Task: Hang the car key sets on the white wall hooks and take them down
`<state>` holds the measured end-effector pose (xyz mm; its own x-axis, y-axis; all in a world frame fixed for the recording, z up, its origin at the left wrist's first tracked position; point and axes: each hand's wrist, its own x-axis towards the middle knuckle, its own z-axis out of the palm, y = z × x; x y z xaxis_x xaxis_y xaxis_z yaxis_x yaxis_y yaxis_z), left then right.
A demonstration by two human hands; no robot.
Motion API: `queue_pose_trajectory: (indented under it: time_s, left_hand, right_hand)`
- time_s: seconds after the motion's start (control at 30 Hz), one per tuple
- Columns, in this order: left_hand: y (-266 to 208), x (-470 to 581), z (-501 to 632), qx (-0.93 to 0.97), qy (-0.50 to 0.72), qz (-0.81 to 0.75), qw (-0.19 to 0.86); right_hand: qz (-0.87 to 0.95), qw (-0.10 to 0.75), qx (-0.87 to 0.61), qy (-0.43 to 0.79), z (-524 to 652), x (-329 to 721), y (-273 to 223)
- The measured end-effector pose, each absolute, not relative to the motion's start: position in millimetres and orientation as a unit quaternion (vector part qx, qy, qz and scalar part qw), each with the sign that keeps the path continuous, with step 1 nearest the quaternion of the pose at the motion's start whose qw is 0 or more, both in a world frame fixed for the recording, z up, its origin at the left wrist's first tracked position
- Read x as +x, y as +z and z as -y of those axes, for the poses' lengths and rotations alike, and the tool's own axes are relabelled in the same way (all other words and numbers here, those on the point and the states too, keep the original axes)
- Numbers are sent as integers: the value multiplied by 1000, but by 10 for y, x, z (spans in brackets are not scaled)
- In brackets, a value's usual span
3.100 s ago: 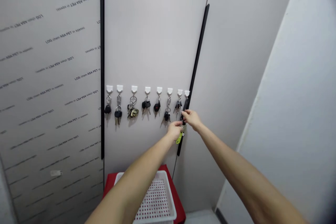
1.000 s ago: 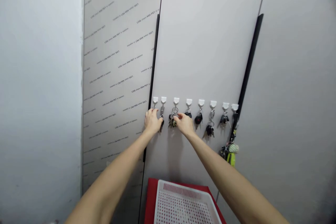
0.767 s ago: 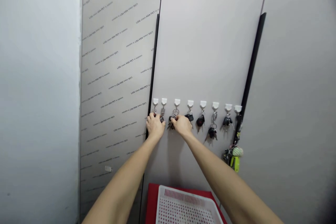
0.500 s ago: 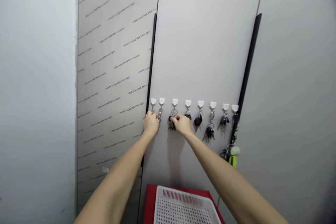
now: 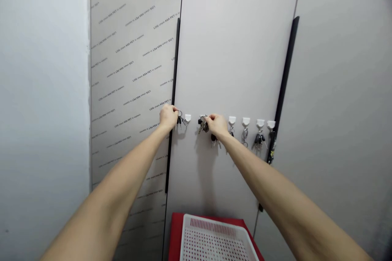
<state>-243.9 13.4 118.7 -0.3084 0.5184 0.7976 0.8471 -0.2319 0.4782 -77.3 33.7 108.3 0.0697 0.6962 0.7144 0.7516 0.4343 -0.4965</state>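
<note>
My left hand [image 5: 168, 116] is pinched on a ring of keys [image 5: 179, 120], holding it up in front of the cabinet door beside a white hook [image 5: 188, 118]. A metal clasp hangs at a tilt by that hook. My right hand [image 5: 216, 124] has thumb and finger closed on the ring of another bunch of keys [image 5: 202, 124], raised level with the hooks; its hook is mostly covered. Below my right hand hang more keys [image 5: 214, 138], their hook hidden behind the hand. Whether the held rings are off their hooks, I cannot tell.
More white hooks [image 5: 246, 121] run to the right, bearing key bunches [image 5: 259, 138]. Black strip handles [image 5: 288, 65] edge the pale door [image 5: 235, 57]. Below, a white perforated basket [image 5: 186, 232] rests on a red surface [image 5: 176, 232].
Both hands have risen, lifting their key rings up to hook height. My left hand has also shifted slightly left. Keys on the right hang partly behind my right forearm now.
</note>
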Motion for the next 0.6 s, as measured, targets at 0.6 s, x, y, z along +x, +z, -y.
queue_pose_trajectory:
  time_s: [0.6]
  left_hand:
    - [-256,-1784,320,-732,-366,572,-55]
  right_hand:
    - [835,282,-461,105,185,-344,-312]
